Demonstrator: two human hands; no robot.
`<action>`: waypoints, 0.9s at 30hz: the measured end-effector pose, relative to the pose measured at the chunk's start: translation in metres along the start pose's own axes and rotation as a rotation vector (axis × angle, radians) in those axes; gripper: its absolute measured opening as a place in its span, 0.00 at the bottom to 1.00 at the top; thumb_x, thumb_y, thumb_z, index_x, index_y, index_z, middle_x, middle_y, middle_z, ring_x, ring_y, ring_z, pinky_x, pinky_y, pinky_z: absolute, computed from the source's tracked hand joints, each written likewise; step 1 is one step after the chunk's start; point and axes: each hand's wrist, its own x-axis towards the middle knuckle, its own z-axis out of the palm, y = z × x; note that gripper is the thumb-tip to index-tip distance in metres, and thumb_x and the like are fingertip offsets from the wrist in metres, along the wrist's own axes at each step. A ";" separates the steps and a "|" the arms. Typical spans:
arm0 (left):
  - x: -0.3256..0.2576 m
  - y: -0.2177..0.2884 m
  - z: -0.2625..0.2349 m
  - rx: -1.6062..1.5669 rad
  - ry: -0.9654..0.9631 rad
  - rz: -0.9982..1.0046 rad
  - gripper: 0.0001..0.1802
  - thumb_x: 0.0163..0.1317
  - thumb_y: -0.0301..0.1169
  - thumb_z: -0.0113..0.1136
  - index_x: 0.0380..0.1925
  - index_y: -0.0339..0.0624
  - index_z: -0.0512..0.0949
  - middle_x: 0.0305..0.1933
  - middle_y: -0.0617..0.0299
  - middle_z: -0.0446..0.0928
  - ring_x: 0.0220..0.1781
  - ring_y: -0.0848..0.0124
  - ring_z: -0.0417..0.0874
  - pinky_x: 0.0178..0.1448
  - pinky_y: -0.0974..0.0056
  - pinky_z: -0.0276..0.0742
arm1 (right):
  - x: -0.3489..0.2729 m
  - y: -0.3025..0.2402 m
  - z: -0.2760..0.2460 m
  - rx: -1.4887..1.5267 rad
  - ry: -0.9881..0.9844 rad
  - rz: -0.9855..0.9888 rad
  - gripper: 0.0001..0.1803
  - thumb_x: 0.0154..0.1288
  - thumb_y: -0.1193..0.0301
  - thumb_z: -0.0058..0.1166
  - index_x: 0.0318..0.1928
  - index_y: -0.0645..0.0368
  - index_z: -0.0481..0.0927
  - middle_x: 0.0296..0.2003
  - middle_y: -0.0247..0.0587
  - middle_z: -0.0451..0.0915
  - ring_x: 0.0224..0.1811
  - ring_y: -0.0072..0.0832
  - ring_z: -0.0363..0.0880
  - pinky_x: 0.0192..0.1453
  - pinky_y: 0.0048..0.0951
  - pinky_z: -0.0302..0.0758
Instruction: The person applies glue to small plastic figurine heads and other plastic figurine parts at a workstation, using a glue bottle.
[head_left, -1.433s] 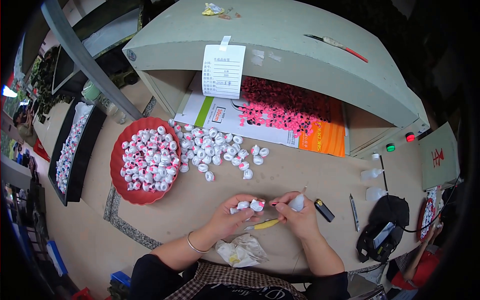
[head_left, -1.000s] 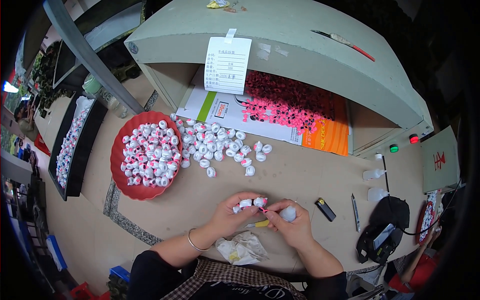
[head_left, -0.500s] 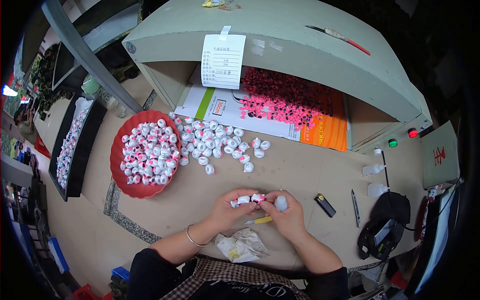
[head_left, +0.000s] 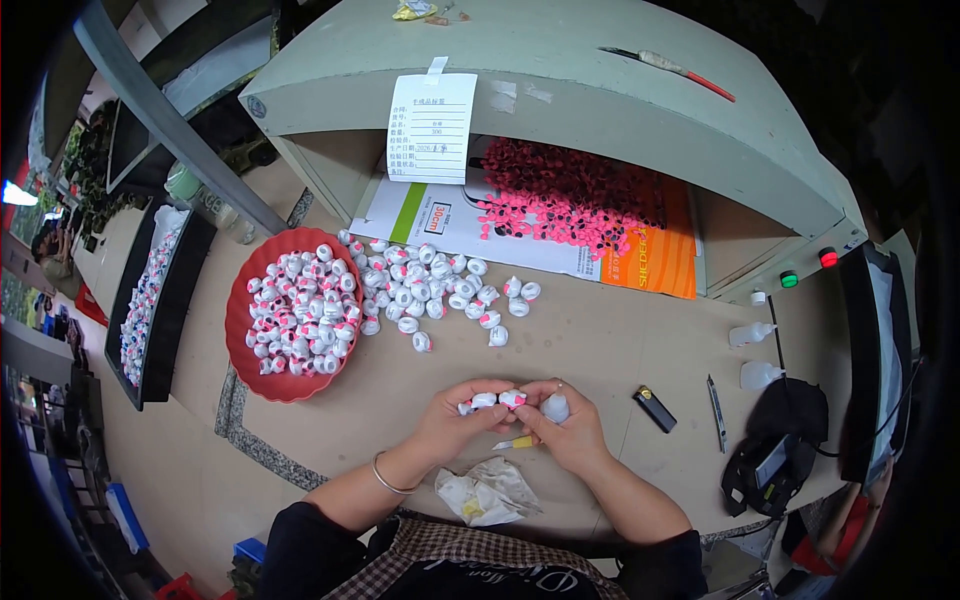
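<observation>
My left hand [head_left: 452, 415] is closed around small white pieces, with one white figurine piece [head_left: 483, 401] showing between its fingers. Beside it, a white figurine piece with pink parts [head_left: 513, 399] sits where the fingertips of both hands meet. My right hand [head_left: 572, 432] is closed, pinching at that piece while also keeping a small translucent squeeze bottle [head_left: 555, 407] against its fingers. Below the hands, a yellow and white slim tool [head_left: 515, 442] lies partly hidden by the right hand. Nearer to me is a crumpled whitish wrapper [head_left: 487, 490].
A red scalloped bowl [head_left: 236, 330] holds many white-and-pink pieces; a loose pile [head_left: 420, 285] lies beside it. Pink-and-black parts [head_left: 560, 215] lie under the grey shelf [head_left: 560, 95]. On the right are a black lighter [head_left: 655, 409], a slim knife [head_left: 717, 413], small bottles [head_left: 752, 334] and a black pouch [head_left: 790, 410].
The view has shifted slightly. Both hands stay together, fingers a little readjusted on the pink-and-white piece. A dark tray now covers the pale panel at right, and a person in red shows at lower right.
</observation>
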 end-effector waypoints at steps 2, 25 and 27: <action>0.000 0.002 -0.001 0.036 0.008 -0.009 0.14 0.56 0.22 0.53 0.44 0.36 0.71 0.41 0.57 0.75 0.39 0.74 0.77 0.42 0.70 0.77 | 0.001 0.003 -0.001 -0.031 -0.013 -0.026 0.08 0.54 0.77 0.54 0.36 0.62 0.74 0.29 0.35 0.76 0.29 0.18 0.74 0.30 0.18 0.72; -0.021 0.067 -0.057 -0.975 0.333 0.535 0.17 0.63 0.37 0.45 0.46 0.37 0.65 0.38 0.58 0.74 0.33 0.75 0.75 0.37 0.71 0.76 | 0.002 0.001 -0.007 -0.002 0.127 -0.089 0.20 0.55 0.80 0.49 0.50 0.62 0.64 0.31 0.34 0.72 0.23 0.17 0.70 0.25 0.17 0.71; -0.026 0.059 -0.069 -0.991 0.166 0.522 0.19 0.63 0.40 0.43 0.46 0.36 0.66 0.35 0.60 0.73 0.34 0.74 0.75 0.39 0.70 0.77 | 0.000 0.006 -0.008 0.028 0.113 -0.076 0.19 0.56 0.80 0.48 0.50 0.62 0.64 0.32 0.35 0.71 0.25 0.17 0.71 0.26 0.17 0.72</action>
